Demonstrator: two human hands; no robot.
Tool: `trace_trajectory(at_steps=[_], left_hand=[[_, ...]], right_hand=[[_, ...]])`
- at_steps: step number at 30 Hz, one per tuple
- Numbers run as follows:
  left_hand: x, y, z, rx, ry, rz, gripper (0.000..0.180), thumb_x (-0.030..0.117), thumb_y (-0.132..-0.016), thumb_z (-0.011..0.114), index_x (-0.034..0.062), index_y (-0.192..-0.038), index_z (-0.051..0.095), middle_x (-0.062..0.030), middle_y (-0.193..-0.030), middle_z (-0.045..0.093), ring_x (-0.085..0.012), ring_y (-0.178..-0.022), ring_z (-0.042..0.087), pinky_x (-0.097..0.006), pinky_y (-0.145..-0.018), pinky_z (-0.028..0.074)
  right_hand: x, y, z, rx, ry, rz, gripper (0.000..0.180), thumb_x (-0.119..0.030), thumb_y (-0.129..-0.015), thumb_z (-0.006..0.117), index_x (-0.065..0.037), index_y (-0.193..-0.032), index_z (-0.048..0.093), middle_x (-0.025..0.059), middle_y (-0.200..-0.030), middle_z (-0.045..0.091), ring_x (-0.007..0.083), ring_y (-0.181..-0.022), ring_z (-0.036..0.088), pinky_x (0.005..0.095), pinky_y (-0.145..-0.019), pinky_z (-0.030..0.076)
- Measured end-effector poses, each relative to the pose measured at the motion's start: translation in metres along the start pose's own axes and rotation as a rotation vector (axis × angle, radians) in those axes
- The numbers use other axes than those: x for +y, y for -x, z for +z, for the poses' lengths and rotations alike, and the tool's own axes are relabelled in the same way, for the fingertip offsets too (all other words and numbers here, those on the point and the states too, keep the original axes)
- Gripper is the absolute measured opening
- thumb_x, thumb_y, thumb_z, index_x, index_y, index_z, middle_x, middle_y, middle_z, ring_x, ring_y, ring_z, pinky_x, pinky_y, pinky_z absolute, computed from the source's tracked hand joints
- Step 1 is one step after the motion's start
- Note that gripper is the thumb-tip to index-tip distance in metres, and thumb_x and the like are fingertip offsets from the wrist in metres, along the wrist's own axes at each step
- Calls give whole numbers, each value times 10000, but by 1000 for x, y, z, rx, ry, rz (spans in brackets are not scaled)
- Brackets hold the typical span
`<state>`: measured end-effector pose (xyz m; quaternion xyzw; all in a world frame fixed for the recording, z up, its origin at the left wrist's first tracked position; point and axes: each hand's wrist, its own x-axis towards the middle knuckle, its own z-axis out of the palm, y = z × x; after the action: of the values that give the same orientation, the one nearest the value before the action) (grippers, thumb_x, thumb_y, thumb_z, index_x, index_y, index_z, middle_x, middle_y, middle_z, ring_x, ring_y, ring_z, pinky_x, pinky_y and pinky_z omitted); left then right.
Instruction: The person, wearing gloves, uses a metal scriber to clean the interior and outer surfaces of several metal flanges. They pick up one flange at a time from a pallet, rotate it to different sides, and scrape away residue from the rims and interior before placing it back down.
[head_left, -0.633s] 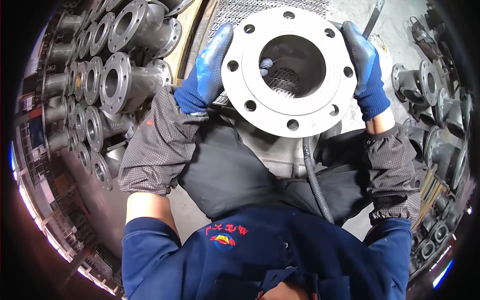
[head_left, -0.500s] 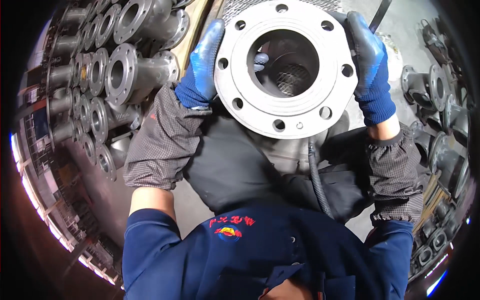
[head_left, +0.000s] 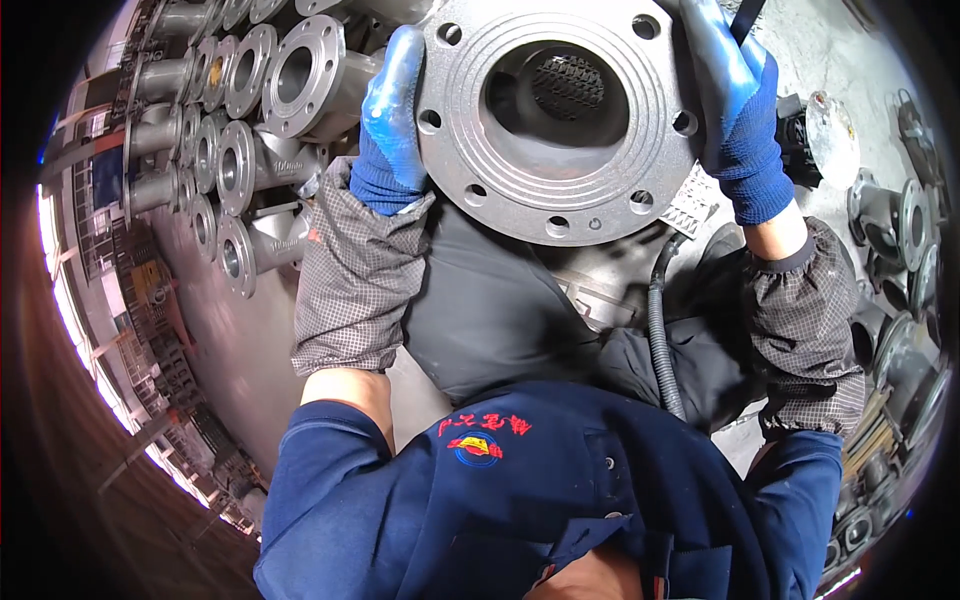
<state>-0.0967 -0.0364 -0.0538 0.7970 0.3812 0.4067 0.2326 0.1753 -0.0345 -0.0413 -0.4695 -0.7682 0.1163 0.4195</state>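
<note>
A large grey metal flanged pipe fitting [head_left: 462,160] is held in front of me, its round bore and ringed face turned toward me. Bolt holes run round the flange, whose top reaches past the upper edge of the view. My left hand [head_left: 393,112], in a blue coated glove, grips the flange's left side. On the opposite side my right hand [head_left: 732,95], gloved alike, clasps the fitting. The far fingertips of both hands are hidden behind it. Patterned metal mesh shows through the bore.
Several flanged fittings [head_left: 243,168] stand stacked at the left, and more flanged fittings [head_left: 911,222] lie at the right. A black corrugated hose [head_left: 660,330] hangs between my legs. Beyond my right hand is a pale round disc [head_left: 831,138] beside a dark object.
The fitting has moved up in the view and tilted, so its top leaves the picture and its face looks darker. Both hands still hold it. The surroundings have shifted in view.
</note>
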Motion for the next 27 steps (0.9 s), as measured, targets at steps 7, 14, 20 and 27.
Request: trace_trajectory(at_steps=[7, 14, 20, 27], left_hand=[[2, 7, -2, 115, -299, 303, 339, -7, -816, 570, -21, -1155, 561, -162, -896, 650, -262, -768, 666, -319, -667, 545], [33, -15, 10, -75, -283, 292, 410, -19, -704, 647, 44, -1103, 577, -100, -756, 589, -206, -616, 590, -271, -560, 496], [27, -27, 30, -21, -361, 387, 423, -32, -736, 640, 71, -1139, 566, -104, -783, 607, -188, -604, 597, -261, -511, 487], [31, -31, 40, -51, -369, 483, 454, -36, -706, 646, 67, -1143, 575, -160, -886, 630, -265, -708, 641, -299, -583, 525]], right_hand=[[25, 27, 26, 191, -589, 512, 322, -313, -911, 570, -9, -957, 667, -15, -724, 593, 46, -685, 505, 210, -603, 430], [58, 24, 10, 77, -147, 336, 242, -219, -879, 574, -38, -1027, 636, 111, -866, 665, 217, -720, 627, 278, -659, 476], [16, 36, -70, -50, -325, 66, 307, -126, -872, 518, -19, -1154, 567, 121, -977, 650, 170, -626, 614, 236, -554, 468], [-66, 131, -88, -551, -1492, 1039, 575, -438, -979, 297, 35, -1183, 554, 105, -823, 685, 34, -513, 501, 154, -454, 360]])
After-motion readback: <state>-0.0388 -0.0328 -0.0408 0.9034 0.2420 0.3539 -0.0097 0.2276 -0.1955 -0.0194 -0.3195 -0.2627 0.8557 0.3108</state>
